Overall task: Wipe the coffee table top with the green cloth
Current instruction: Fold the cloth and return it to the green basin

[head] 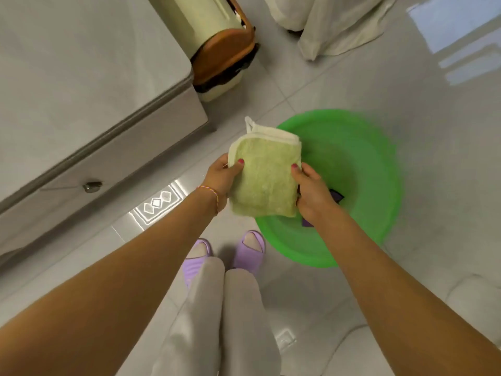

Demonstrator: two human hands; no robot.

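Note:
A pale green cloth [264, 176], folded into a rectangle with a cream trim and a loop at its far corner, is held in the air over the floor. My left hand [221, 180] grips its left edge and my right hand [311, 191] grips its right edge, thumbs on top. The coffee table [81, 85], grey with a glossy top, fills the left side; a drawer front with a small metal knob [92, 186] faces me. The cloth is apart from the table, to its right.
A green plastic basin [360, 164] stands on the tiled floor under my right hand, with a dark purple thing [336, 195] inside. A cream and brown bin [217, 42] stands behind the table. White draped fabric [333, 23] hangs at the back. My feet in purple slippers [249, 248] are below.

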